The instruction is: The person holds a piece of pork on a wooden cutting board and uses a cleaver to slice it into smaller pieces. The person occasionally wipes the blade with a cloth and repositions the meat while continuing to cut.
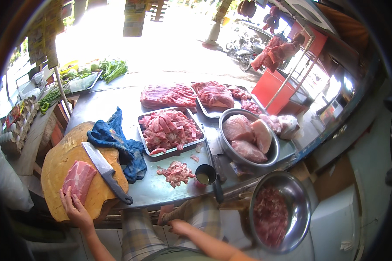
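My left hand (76, 213) rests its outstretched fingers on the near end of a block of raw meat (80, 177). That block lies on a thick round wooden chopping board (56, 161). Just right of it on the board is a large knife (101, 163), its dark handle toward me and untouched. A wet blue cloth (117, 141) is bunched at the board's far right edge. Low in front of the table, by my knees, my right hand (180, 227) is closed; a brownish thing (175, 213) beside its fingers is too unclear to name.
On the metal table are a tray of cut meat (140, 130), meat scraps (175, 174), a dark-handled cup (205, 175), a rib slab (167, 95) and a steel bowl (224, 139) of large meat pieces. A bigger bowl (298, 195) holds chopped meat lower right. Egg trays (24, 122) stand left.
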Action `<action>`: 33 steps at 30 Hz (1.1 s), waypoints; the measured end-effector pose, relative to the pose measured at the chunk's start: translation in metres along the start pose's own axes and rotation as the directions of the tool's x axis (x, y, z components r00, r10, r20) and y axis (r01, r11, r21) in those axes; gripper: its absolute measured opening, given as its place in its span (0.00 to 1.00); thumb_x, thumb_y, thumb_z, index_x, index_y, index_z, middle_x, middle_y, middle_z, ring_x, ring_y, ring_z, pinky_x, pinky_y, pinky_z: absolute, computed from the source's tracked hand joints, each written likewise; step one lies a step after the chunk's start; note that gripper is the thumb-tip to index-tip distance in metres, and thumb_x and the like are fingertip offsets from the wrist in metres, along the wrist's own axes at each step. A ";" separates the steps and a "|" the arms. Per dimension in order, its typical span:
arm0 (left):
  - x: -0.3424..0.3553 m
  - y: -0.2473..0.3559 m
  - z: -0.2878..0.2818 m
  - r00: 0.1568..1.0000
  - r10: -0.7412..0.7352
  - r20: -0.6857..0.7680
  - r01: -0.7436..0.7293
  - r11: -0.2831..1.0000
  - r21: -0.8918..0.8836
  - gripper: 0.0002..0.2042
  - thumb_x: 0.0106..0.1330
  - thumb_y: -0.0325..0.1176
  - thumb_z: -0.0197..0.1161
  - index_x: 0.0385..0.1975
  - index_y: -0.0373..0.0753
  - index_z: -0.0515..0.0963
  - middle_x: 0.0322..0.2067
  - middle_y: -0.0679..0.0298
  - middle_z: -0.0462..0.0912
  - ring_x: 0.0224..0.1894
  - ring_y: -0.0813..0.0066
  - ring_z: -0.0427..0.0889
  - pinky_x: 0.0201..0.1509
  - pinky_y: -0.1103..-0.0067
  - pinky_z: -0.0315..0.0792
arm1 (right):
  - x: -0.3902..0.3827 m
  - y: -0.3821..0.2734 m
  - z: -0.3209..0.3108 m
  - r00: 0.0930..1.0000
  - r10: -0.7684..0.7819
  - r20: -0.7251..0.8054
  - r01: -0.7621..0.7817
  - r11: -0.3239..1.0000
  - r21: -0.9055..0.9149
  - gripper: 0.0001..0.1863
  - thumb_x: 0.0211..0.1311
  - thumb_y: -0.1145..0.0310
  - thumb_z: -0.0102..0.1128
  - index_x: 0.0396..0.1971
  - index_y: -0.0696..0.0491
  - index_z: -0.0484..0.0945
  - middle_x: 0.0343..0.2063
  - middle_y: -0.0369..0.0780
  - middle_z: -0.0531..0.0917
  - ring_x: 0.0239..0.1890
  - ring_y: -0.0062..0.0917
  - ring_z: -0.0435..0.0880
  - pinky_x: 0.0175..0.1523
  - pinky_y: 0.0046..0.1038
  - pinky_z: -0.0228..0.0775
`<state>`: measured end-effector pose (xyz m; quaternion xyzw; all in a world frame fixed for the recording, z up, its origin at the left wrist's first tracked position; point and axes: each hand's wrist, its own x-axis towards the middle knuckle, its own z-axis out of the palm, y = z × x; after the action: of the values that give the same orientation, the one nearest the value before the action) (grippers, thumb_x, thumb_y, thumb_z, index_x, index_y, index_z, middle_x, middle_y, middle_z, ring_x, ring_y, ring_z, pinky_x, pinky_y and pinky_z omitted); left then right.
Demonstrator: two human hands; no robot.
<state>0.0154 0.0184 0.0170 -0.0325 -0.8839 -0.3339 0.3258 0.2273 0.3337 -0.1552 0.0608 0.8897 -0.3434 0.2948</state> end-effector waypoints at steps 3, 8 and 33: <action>0.000 0.004 -0.002 1.000 -0.015 0.002 0.015 1.000 -0.018 0.15 0.76 0.31 0.51 0.56 0.35 0.77 0.65 0.43 0.69 0.66 0.46 0.70 0.67 0.64 0.64 | 0.000 0.000 0.003 0.989 -0.078 -0.125 0.085 0.995 0.053 0.21 0.54 0.63 0.64 0.47 0.58 0.81 0.41 0.56 0.84 0.45 0.49 0.83 0.52 0.42 0.74; 0.001 0.009 -0.005 0.999 -0.048 0.001 0.048 0.998 -0.033 0.15 0.76 0.32 0.51 0.56 0.35 0.78 0.65 0.42 0.69 0.66 0.46 0.70 0.67 0.63 0.64 | 0.000 -0.002 -0.002 1.000 -0.008 -0.007 0.008 1.000 -0.002 0.27 0.56 0.65 0.65 0.58 0.51 0.78 0.47 0.53 0.83 0.50 0.48 0.82 0.56 0.41 0.72; 0.002 0.020 -0.008 0.998 -0.027 -0.056 0.024 0.998 -0.055 0.14 0.70 0.28 0.57 0.52 0.36 0.80 0.62 0.41 0.71 0.62 0.42 0.73 0.66 0.62 0.67 | -0.013 -0.008 -0.013 1.000 -0.018 -0.022 0.019 0.999 0.027 0.25 0.59 0.60 0.65 0.56 0.53 0.79 0.42 0.54 0.85 0.45 0.45 0.84 0.52 0.40 0.74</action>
<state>0.0242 0.0288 0.0344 -0.0205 -0.8653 -0.3626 0.3454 0.2288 0.3374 -0.1353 0.0603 0.8886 -0.3574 0.2813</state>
